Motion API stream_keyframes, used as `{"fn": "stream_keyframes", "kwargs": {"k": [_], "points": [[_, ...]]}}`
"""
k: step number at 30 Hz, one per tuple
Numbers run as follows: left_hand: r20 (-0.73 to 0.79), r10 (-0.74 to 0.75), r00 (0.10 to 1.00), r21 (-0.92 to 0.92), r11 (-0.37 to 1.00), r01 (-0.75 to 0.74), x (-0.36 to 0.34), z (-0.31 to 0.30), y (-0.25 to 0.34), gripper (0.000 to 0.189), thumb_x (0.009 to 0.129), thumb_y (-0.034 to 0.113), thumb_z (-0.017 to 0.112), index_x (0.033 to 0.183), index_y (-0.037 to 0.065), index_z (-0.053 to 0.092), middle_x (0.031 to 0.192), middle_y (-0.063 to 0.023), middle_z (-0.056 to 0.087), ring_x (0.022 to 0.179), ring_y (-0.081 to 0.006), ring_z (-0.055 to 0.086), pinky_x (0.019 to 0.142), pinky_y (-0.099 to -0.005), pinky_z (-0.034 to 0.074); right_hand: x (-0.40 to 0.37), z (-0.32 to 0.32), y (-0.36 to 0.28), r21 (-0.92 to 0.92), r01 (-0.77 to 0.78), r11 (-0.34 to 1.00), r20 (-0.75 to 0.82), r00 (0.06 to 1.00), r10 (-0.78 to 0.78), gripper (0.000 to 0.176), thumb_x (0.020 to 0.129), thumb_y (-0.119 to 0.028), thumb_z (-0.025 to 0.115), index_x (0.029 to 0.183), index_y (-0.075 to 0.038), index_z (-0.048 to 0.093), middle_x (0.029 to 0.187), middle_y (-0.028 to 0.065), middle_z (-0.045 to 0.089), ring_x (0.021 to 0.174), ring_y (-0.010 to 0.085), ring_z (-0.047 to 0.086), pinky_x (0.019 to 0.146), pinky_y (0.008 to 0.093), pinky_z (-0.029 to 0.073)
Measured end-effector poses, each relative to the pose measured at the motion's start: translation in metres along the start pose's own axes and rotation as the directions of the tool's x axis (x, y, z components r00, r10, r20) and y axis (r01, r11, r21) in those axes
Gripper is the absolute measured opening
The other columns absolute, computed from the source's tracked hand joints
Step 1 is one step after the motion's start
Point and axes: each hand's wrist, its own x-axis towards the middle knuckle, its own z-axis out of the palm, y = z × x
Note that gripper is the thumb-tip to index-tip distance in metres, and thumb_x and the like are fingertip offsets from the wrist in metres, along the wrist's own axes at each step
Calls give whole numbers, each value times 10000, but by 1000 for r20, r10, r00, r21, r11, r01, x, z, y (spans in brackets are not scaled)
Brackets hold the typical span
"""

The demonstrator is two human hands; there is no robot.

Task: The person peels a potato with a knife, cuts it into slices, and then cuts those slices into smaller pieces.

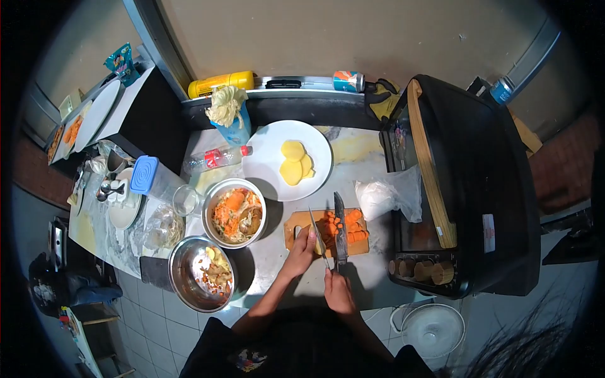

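My right hand (339,292) is closed round the handle of a thin-bladed knife (316,228), its blade pointing away from me over the wooden cutting board (291,222). My left hand (302,250) is closed at the left side of that blade, fingers round a yellow potato piece (319,246) that is mostly hidden. A second, darker knife (340,223) lies lengthwise over the board. Chopped carrot (357,236) is heaped on both sides of it. Beyond the board, a white plate (260,165) bears several yellow potato slices (292,171).
Left of the board stand a white pot (210,189) of shredded vegetables and a steel bowl (183,293) with peelings. A bag of white powder (376,198) sits by the black oven (485,189) on the right. A plastic bottle (217,158) lies behind the pot.
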Motion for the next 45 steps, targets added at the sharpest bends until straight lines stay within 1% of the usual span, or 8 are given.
{"fn": "stream_keyframes", "kwargs": {"k": [8, 11, 20, 30, 33, 35, 42, 45], "points": [[-139, 247, 959, 362, 914, -183, -1, -2, 17, 381, 978, 240, 347, 1217, -43, 437, 1068, -260, 497, 1006, -447, 484, 871, -444, 393, 10, 4, -5, -3, -59, 998, 12, 998, 59, 418, 958, -236, 373, 726, 59, 558, 686, 307, 547, 700, 492, 537, 632, 536, 408], [-106, 140, 984, 367, 926, -92, 1, -7, 17, 380, 978, 231, 322, 1228, -28, 446, 1079, -256, 493, 1052, -420, 464, 919, -432, 363, 15, 4, -9, 27, -52, 998, 7, 999, 52, 457, 964, -268, 354, 722, 59, 563, 699, 313, 551, 712, 499, 539, 654, 544, 410], [-111, 193, 975, 351, 925, -144, 10, -11, -3, 341, 981, 223, 332, 1092, -60, 486, 991, -252, 478, 941, -457, 478, 835, -460, 390, 23, 16, -11, -71, -107, 992, -35, 994, 105, 418, 955, -250, 396, 752, 70, 572, 742, 316, 562, 703, 487, 546, 630, 534, 423], [-109, 108, 988, 253, 964, -77, 6, -18, 14, 358, 980, 254, 330, 1006, -61, 498, 941, -282, 505, 929, -470, 484, 816, -464, 396, 16, 8, -24, -69, -147, 987, -26, 989, 145, 366, 956, -238, 386, 849, 65, 559, 730, 320, 555, 730, 492, 541, 644, 550, 417], [-39, -21, 999, 205, 978, 29, 3, -18, 25, 349, 976, 249, 346, 1034, -57, 504, 948, -280, 507, 925, -465, 499, 801, -464, 405, 10, 1, -26, -134, -213, 968, -12, 977, 213, 378, 943, -257, 427, 764, 51, 554, 737, 309, 562, 722, 485, 553, 643, 543, 425], [-38, 35, 999, 381, 924, -18, 4, -16, 22, 325, 970, 224, 368, 1085, -48, 502, 978, -276, 505, 939, -456, 509, 803, -458, 412, 12, -2, -23, -121, -217, 969, -2, 976, 218, 380, 944, -258, 424, 763, 49, 556, 735, 309, 562, 723, 484, 553, 645, 543, 425], [-52, 141, 989, 336, 935, -116, 4, -17, 19, 340, 963, 191, 382, 1217, -26, 449, 1036, -244, 500, 954, -432, 521, 841, -430, 414, 18, -3, -19, -147, -196, 970, 21, 979, 201, 417, 950, -274, 404, 745, 51, 567, 731, 312, 561, 720, 485, 554, 642, 539, 431], [-12, 213, 977, 267, 942, -203, 7, -22, 15, 388, 968, 252, 369, 1242, -14, 440, 1044, -231, 506, 992, -387, 514, 891, -409, 396, 20, -3, -20, -90, -204, 975, 29, 978, 207, 436, 953, -286, 393, 744, 53, 571, 743, 320, 559, 735, 486, 553, 660, 547, 427]]}}
